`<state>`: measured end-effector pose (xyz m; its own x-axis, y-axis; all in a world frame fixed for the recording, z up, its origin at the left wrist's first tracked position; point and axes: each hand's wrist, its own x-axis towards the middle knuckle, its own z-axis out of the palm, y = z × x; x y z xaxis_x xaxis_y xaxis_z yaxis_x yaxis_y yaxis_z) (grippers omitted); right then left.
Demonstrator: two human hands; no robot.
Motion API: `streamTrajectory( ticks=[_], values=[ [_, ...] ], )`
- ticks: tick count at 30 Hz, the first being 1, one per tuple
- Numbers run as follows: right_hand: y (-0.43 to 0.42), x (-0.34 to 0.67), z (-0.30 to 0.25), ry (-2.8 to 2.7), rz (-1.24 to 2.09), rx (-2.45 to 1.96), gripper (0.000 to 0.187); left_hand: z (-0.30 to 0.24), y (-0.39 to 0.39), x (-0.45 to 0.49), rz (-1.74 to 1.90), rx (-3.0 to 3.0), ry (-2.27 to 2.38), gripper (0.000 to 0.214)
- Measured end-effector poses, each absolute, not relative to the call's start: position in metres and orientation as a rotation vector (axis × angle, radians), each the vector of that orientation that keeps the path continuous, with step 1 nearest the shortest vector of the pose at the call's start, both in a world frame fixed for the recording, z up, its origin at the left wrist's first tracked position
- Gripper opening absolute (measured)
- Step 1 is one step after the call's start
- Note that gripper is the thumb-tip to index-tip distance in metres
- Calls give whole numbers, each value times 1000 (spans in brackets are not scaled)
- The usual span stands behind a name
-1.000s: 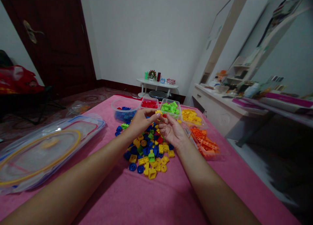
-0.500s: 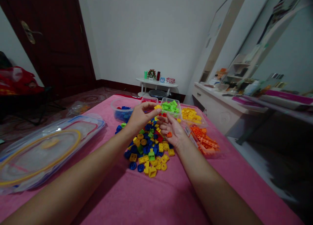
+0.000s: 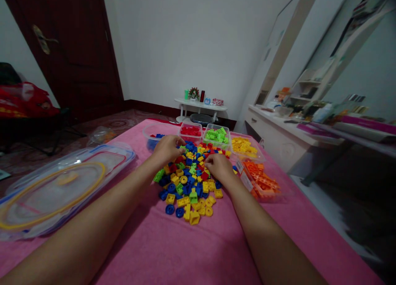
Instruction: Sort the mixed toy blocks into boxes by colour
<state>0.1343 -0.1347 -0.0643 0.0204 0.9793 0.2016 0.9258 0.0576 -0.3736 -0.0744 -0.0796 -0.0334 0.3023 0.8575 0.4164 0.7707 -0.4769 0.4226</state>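
White wall point(image 3: 185, 41) rises at twelve o'clock beyond a pink-covered table point(image 3: 173, 252), where lids point(image 3: 40, 196) lie at nine, clear boxes point(image 3: 192, 139) of bricks grouped by colour arc from eleven to three, and a mixed pile of bricks point(image 3: 189, 190) sits at the centre. Half a second ago the hands met above the pile; now they are apart and lower, so the work seems back among the loose pieces. Left hand point(image 3: 168, 149) at eleven o'clock and right hand point(image 3: 219, 166) at two curl half-closed over bricks, their grip untellable.
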Motion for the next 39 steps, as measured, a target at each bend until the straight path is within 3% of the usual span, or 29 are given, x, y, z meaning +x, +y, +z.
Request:
streamTrajectory(
  ticks=[4,9,18,23,27,34,39],
  values=[
    [-142,132,-59,-1971,-36,-2123,22,-23,-85,-80,595,2418,1584,23],
    [-139,129,-57,-2130,-23,-2071,32,-19,-101,-72,343,2454,1657,17],
    [-137,128,-61,-2269,-45,-2069,43,-16,-119,-58,41,2611,1606,28],
    [-138,127,-61,-2217,-108,-2083,31,-20,-122,-55,25,2640,1585,40],
    [-138,126,-61,-2193,-112,-2107,34,-23,-122,-55,54,2610,1608,35],
    [-139,132,-62,-2094,-97,-2050,21,-29,-115,-56,240,2536,1541,22],
    [-137,140,-59,-1872,134,-1899,6,-33,-100,-61,391,2442,1466,14]
  ],
)
